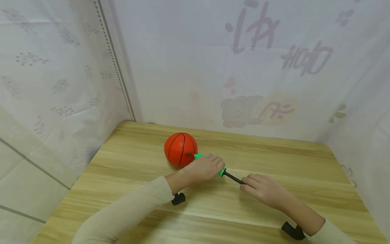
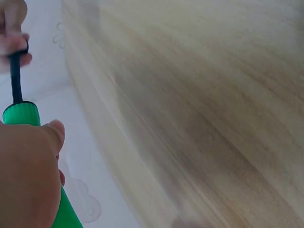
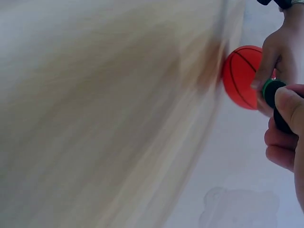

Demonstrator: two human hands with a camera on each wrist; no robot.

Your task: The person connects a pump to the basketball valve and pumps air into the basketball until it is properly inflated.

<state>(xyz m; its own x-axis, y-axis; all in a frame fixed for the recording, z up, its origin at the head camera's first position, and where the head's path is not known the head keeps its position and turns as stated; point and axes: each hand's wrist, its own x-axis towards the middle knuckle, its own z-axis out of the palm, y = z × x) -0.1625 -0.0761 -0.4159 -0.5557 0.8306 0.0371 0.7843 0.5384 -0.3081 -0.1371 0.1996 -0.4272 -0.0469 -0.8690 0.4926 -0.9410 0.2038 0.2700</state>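
Observation:
An orange-red toy basketball (image 1: 179,149) with black lines sits on the wooden table, left of centre in the head view. My left hand (image 1: 206,167) grips the green barrel of a hand pump (image 2: 67,213), whose green tip points at the ball's side; whether it goes into the ball I cannot tell. A black rod (image 1: 234,177) sticks out of the barrel's other end. On the black handle (image 3: 281,118) at the rod's end, my right hand (image 1: 264,190) has its fingers curled. The handle is mostly hidden by that hand in the head view.
The wooden table (image 1: 146,220) reaches back to a pale printed cloth (image 1: 182,67); more cloth hangs at both sides. A black wrist mount (image 1: 178,199) sits under the left wrist, another mount (image 1: 293,231) under the right. Floor tiles (image 1: 27,183) show at the left.

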